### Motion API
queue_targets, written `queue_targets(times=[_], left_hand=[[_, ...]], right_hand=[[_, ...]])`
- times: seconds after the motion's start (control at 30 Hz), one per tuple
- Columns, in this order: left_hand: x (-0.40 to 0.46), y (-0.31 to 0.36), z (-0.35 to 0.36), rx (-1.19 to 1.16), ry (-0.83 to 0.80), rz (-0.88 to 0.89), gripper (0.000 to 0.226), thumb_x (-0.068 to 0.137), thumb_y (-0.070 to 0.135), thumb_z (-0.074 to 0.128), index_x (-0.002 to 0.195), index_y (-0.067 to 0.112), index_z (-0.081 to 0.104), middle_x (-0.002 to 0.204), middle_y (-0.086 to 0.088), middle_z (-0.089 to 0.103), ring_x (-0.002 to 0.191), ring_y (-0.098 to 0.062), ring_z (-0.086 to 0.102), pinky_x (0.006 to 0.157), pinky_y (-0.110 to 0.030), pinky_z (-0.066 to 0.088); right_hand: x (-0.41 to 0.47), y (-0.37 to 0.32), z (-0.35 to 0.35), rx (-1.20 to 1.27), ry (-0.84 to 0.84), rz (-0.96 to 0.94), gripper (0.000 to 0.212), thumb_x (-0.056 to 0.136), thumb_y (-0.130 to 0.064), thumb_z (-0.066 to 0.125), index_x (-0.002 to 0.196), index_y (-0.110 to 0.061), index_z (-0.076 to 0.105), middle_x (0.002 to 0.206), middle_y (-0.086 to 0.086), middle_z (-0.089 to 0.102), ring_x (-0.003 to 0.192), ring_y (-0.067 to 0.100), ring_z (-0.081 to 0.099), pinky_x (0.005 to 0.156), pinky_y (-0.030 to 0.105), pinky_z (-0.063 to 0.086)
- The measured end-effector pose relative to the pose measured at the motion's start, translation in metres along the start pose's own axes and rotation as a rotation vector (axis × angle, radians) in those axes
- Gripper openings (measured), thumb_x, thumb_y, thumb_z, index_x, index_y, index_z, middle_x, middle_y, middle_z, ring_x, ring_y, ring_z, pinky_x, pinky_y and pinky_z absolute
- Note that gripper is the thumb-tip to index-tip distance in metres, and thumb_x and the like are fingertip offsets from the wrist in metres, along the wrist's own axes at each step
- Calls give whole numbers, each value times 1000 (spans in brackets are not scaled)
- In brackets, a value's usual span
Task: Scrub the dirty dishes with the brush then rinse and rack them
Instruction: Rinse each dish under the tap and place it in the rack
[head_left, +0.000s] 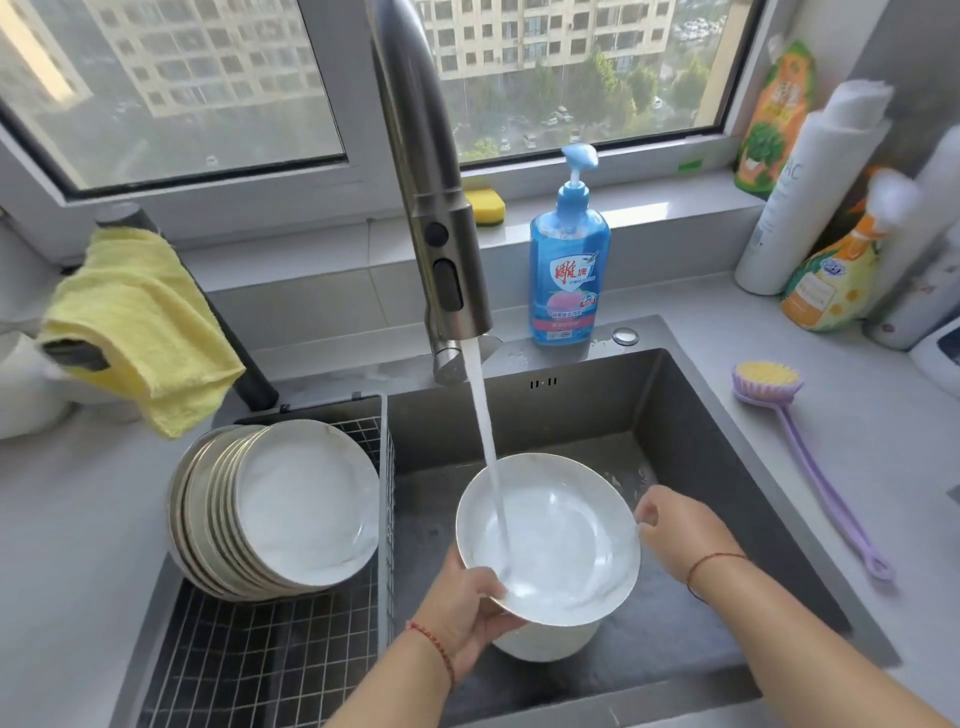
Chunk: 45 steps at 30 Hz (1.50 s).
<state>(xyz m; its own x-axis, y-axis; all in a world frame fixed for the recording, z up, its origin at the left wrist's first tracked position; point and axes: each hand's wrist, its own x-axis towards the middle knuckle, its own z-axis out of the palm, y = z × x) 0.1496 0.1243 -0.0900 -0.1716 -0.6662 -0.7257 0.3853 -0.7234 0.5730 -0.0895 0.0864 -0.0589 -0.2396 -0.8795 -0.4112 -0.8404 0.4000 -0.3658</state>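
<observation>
My left hand (470, 603) and right hand (675, 530) both curl their fingers around a white plate's (561, 551) rim, holding it under the tap's stream (488, 457) over the sink (727, 467).

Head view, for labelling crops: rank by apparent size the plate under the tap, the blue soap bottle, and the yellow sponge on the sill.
1. plate, largest, though nearest the camera.
2. blue soap bottle.
3. yellow sponge, smallest, partly hidden behind the faucet.
</observation>
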Motion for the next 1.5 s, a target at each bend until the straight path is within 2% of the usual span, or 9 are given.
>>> queue_targets(times=[0.13,0.23,0.37,0.67,0.97,1.07,1.2,1.37,1.5], left_hand=[[-2,2,-7,48,57,76,64,82,-15,44,132,26,47,129,-13,56,110,-41,61,68,-47,60],[-6,5,-6,-14,80,128,44,92,-4,52,125,26,51,125,-15,61,105,-40,66,72,-51,59],[-11,10,-2,-66,68,174,24,100,17,53,123,23,54,116,-17,70,96,-39,71,70,-49,59],[-21,8,-1,2,40,169,34,101,45,42,126,23,50,114,-13,72,97,-33,72,65,-40,60],[-26,3,-3,19,18,124,29,102,40,47,126,27,56,121,-11,68,100,-35,70,79,-53,59],[-24,7,-7,-25,47,130,26,101,36,50,124,25,55,122,-12,67,99,-36,71,81,-56,58],[-20,13,-11,-5,73,156,28,101,35,50,126,23,53,122,-11,68,97,-36,72,73,-51,60],[-25,13,-12,22,37,158,31,100,40,49,126,22,53,112,-13,73,89,-32,74,60,-38,59],[-28,9,-8,64,3,145,41,99,48,42,125,19,54,109,-12,74,95,-31,73,65,-39,60]], right_hand=[[-20,-4,16,-84,127,-279,30,89,-36,56,117,-25,59,116,-7,61,109,16,55,95,29,44],[-46,-23,26,-255,-104,-481,55,83,-62,21,99,-27,61,108,-8,60,109,16,51,104,28,33],[-71,-47,34,-263,-276,-641,110,62,-81,-15,129,-26,53,139,-11,47,136,6,31,118,26,0],[-63,-89,57,-4,-524,-680,47,104,-39,16,151,-36,18,158,-19,13,140,-9,-1,119,28,-5],[2,-69,46,-482,-316,-537,56,102,-40,17,154,-25,2,161,0,-7,147,14,-11,117,41,-10],[-7,-51,32,-564,-288,-485,57,101,-44,18,152,-18,15,159,5,13,147,21,7,119,46,-2],[-52,-47,24,-485,-510,-473,47,98,-12,36,144,-18,24,142,18,34,134,35,29,113,58,15],[-88,-75,33,-129,-649,-640,48,105,-37,18,152,-31,19,158,-15,14,142,-4,4,118,29,-3],[-69,-94,52,74,-652,-677,50,103,-26,21,152,-35,15,159,-17,11,143,-5,1,119,30,-5]])
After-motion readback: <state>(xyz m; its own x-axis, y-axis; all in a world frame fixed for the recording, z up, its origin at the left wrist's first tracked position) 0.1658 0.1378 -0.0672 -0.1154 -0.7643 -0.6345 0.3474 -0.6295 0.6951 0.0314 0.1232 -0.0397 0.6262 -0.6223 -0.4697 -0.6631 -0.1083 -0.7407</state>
